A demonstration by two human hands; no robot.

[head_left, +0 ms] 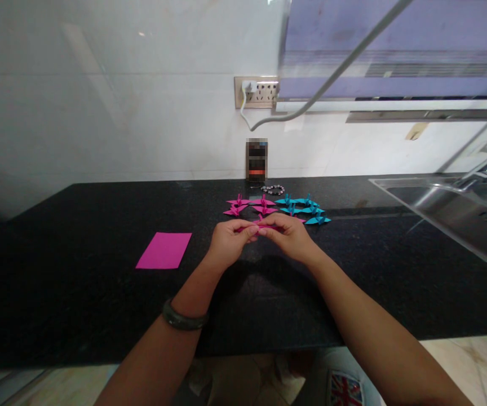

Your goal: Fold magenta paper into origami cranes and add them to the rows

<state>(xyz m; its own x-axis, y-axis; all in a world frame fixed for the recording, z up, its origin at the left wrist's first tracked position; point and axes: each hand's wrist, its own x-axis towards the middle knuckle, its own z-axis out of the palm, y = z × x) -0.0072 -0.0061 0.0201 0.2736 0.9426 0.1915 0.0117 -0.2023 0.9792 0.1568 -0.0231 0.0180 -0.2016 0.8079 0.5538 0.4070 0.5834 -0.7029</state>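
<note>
A dark bangle (184,317) is worn on the left wrist, on the near side of the pink paper sheet (164,251) and to its right; the sheet is laid flat on the black countertop (78,310); to the right of the sheet, the left hand (226,242) and the right hand (292,237) are brought together, and a piece of folded pink paper (262,226) is pinched by both, between thumb and forefinger on each side; the folded paper can be expected to be very light, easily creased or torn, and stiffer where layers are stacked; it is best held lightly by its edges, with fingertips only; it is placed between the two sets of fingertips and mostly hidden by them, so its exact shape cannot be told; beyond the sheet and to its right, pink paper cranes (263,209) are arranged, with blue paper cranes (291,209) set farther right; farther beyond the sheet, a beaded bracelet (273,193) is laid.
</note>
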